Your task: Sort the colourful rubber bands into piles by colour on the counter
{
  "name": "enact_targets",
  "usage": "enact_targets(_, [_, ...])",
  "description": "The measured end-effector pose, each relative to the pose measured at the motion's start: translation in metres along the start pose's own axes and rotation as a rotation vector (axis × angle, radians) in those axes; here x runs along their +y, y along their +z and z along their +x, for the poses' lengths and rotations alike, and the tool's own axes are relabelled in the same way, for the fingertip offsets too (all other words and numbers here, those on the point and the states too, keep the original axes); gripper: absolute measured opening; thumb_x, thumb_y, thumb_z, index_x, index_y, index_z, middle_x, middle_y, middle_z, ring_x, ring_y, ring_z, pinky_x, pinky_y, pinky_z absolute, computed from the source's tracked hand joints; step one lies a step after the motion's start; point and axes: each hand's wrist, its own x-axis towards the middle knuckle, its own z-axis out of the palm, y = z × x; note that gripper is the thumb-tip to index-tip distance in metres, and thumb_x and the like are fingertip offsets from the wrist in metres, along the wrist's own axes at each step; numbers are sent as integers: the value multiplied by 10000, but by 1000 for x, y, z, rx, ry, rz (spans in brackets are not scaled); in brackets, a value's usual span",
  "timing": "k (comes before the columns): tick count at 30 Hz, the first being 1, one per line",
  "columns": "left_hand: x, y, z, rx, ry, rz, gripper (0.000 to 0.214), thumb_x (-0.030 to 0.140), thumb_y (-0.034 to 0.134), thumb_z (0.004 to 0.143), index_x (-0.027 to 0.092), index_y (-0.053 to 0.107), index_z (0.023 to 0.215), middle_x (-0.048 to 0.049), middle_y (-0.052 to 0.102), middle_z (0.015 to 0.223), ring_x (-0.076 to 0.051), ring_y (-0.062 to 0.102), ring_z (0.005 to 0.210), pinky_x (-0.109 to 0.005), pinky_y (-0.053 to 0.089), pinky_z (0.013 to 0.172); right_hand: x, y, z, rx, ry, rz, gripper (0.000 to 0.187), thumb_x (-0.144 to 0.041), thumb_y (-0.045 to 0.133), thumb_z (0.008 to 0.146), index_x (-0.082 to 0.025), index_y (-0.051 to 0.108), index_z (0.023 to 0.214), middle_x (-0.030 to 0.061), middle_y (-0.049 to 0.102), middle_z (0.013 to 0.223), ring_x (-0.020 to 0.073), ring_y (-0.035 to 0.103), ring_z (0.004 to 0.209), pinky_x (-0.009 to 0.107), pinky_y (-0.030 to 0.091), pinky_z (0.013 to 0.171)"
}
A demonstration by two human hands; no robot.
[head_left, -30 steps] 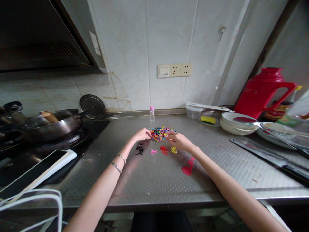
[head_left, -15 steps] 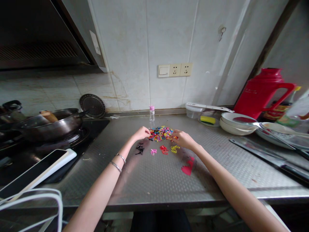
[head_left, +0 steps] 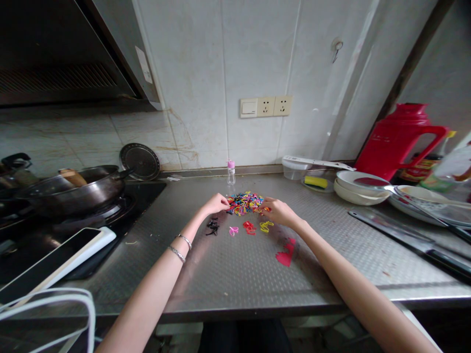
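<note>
A heap of small mixed-colour elastic bands [head_left: 245, 202] lies on the steel counter [head_left: 235, 274]. My left hand [head_left: 217, 203] rests at the heap's left edge, fingers curled in a pinch. My right hand [head_left: 278, 212] is at the heap's right edge, fingers also pinched; what either holds is too small to see. In front of the heap lie separate little groups: black bands [head_left: 212, 226], pink bands [head_left: 233, 230], red bands [head_left: 249, 227] and yellow bands [head_left: 265, 226]. A small clear bottle with a pink cap [head_left: 231, 172] stands behind the heap.
A wok [head_left: 73, 189] sits on the stove at left, with a white tablet [head_left: 55, 262] lying on the stove's front. Bowls and plates [head_left: 362, 187], a yellow sponge [head_left: 316, 181], a red thermos [head_left: 399, 139] and a long knife [head_left: 408, 238] crowd the right side.
My right hand has drawn slightly back to the right from the heap, uncovering the yellow bands. My left hand has barely moved.
</note>
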Motion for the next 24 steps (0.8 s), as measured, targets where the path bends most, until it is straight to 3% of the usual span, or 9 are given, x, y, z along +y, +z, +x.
enact_targets(24, [-11, 1, 3, 23, -9, 18, 194, 207, 531, 622, 79, 673, 652, -44, 621, 587, -115, 495, 529, -222, 344, 530, 3, -2, 0, 35, -10, -2, 217, -259, 446, 804, -232, 657, 845, 22, 596, 896, 114, 547, 718, 195, 353, 596])
